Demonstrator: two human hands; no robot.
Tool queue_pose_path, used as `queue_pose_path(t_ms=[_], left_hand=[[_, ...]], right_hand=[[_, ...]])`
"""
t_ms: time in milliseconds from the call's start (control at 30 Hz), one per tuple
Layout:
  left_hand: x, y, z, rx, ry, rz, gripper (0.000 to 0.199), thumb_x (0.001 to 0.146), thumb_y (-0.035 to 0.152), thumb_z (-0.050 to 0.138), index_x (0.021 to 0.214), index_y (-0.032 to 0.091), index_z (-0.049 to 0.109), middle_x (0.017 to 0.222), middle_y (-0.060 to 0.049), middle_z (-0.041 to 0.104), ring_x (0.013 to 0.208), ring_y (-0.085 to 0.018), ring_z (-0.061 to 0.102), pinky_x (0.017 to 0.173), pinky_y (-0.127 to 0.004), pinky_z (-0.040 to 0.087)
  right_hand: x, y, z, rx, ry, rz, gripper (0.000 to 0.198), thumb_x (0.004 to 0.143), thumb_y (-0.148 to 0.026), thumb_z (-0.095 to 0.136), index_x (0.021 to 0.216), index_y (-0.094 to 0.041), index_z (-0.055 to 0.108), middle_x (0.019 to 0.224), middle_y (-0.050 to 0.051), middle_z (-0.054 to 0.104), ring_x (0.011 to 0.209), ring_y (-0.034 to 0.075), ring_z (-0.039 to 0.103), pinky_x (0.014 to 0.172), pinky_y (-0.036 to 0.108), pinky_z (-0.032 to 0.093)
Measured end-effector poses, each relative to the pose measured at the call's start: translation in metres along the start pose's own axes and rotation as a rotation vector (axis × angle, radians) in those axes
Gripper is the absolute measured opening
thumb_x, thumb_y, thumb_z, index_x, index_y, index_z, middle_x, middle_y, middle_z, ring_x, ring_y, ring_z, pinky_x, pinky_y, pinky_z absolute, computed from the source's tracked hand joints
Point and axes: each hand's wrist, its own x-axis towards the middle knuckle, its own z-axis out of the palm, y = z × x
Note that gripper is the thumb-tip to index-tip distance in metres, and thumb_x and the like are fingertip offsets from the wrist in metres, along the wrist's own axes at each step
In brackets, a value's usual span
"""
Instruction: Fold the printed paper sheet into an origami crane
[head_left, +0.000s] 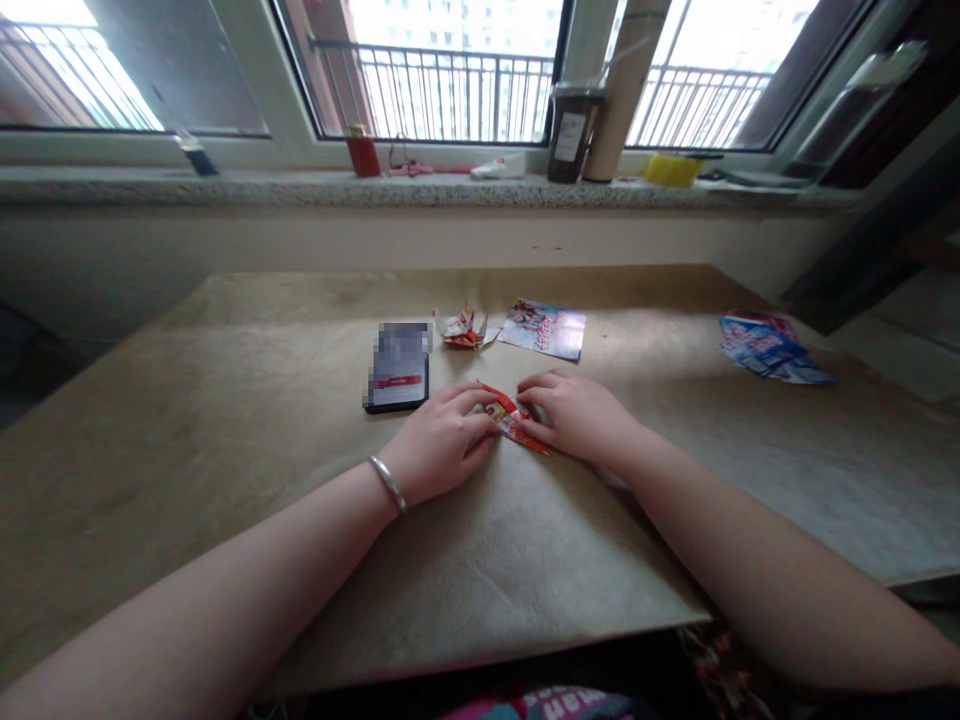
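Left hand: the left hand (442, 440) rests low over the tabletop (225, 400), fingers bent and drawn close to the thumb, holding the left end of the paper strip. A silver bracelet (388, 485) encircles the wrist.
Right hand: the right hand (581, 412) faces it, index finger and thumb closed on the strip's right part, remaining fingers curled.
Paper strip: the red-orange printed paper strip (514, 412) lies between both hands, just above or on the tabletop (which of the two cannot be told). It runs at a slant, its near end pointing toward the right.
Fold status: the strip is narrow and appears creased lengthwise, so some folding is judged done. The number of folds is hidden by the fingers.
Outstanding: the strip has no raised or locked form yet; shaping is judged incomplete, probably at an early or middle stage.
Dark case: a dark rectangular case (400, 365) lies flat beyond the left hand, apart from the strip; its face is partly blurred.
Folded piece: a pointed red-and-white folded piece (466, 328) sits beyond the strip, apparently a worked item; whether it is finished cannot be confirmed.
Flat sheet: a printed sheet (546, 330) lies flat beside the folded piece, beyond the right hand, with no folds visible; judged unworked.
Fanned sheets: blue and red printed sheets (772, 348) lie overlapped at the far right, well apart from both hands; judged unworked.
Windowsill: the windowsill (300, 190) behind carries a red container (364, 153), a dark jar (572, 135) and a yellow item (671, 170), all clear of the work.
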Motion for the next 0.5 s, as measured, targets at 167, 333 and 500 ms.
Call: queue_pose_path(t_ms=[167,333,500], left_hand=[[0.003,-0.005,0.006,0.026,-0.014,-0.11,0.021,0.09,0.022,0.045,0.102,0.013,0.06,0.114,-0.01,0.064,0.109,-0.023,0.056,0.098,-0.041,0.045],[0.004,-0.005,0.006,0.066,-0.017,-0.158,0.019,0.088,0.018,0.048,0.101,0.013,0.061,0.102,-0.009,0.066,0.099,-0.023,0.059,0.092,-0.039,0.047],[0.003,-0.005,0.005,0.025,-0.008,-0.188,0.02,0.085,0.017,0.052,0.103,0.013,0.06,0.101,-0.009,0.065,0.096,-0.023,0.057,0.09,-0.04,0.047]], right_hand=[[0.0,0.003,0.005,0.077,-0.02,-0.073,0.034,0.084,-0.041,0.056,0.108,-0.019,0.067,0.12,0.008,0.062,0.107,0.025,0.057,0.09,0.038,0.047],[0.001,0.005,0.011,0.11,-0.017,-0.081,0.037,0.083,-0.036,0.057,0.114,-0.018,0.065,0.124,0.01,0.06,0.112,0.027,0.054,0.095,0.04,0.045],[0.002,0.005,0.012,0.157,0.0,-0.061,0.04,0.08,-0.034,0.061,0.115,-0.016,0.064,0.124,0.011,0.06,0.113,0.027,0.053,0.097,0.041,0.044]])
